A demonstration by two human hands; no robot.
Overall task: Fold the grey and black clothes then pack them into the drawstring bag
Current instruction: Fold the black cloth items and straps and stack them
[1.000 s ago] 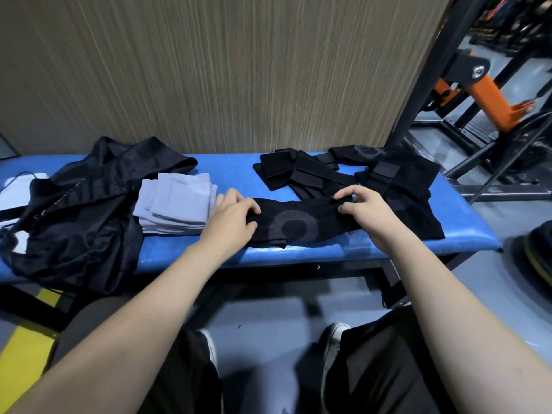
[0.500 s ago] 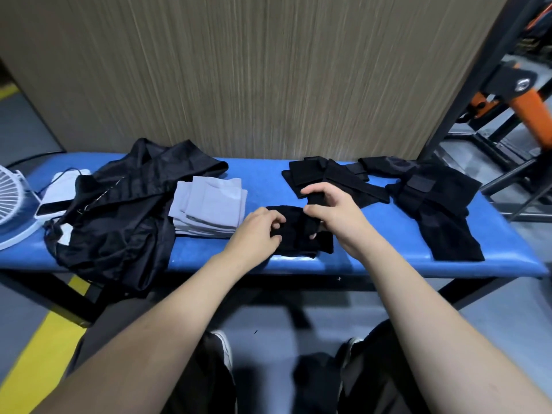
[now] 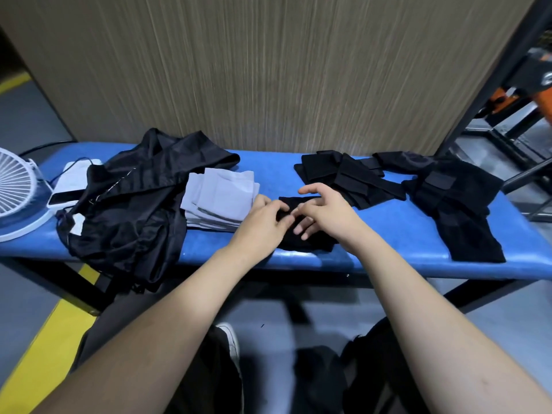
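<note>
**Black Garment: Completing the Fold**

Black fabric is lying bunched under both of my hands at the front edge of the blue counter. I am working on the small black garment, which is sitting between the folded grey stack to its left and the black pieces waiting behind it.

My left hand is gripping the garment's left side, its fingers curling onto the cloth. My right hand is resting over the middle, its fingers spread and relaxed, pressing down rather than pinching.

Procedure for this step, as I judge it:
1. Keeping the right palm flat so that the layers are not sliding apart.
2. Drawing the left edge across until both edges are meeting squarely.
3. Smoothing outward from the centre, because knit cloth of this kind is likely to spring back.

Further right, more black clothes are lying unfolded. The drawstring bag is slumping open-sided at the left, touching the grey stack, with nothing visibly packed yet. A white fan is standing at the far left end.
</note>
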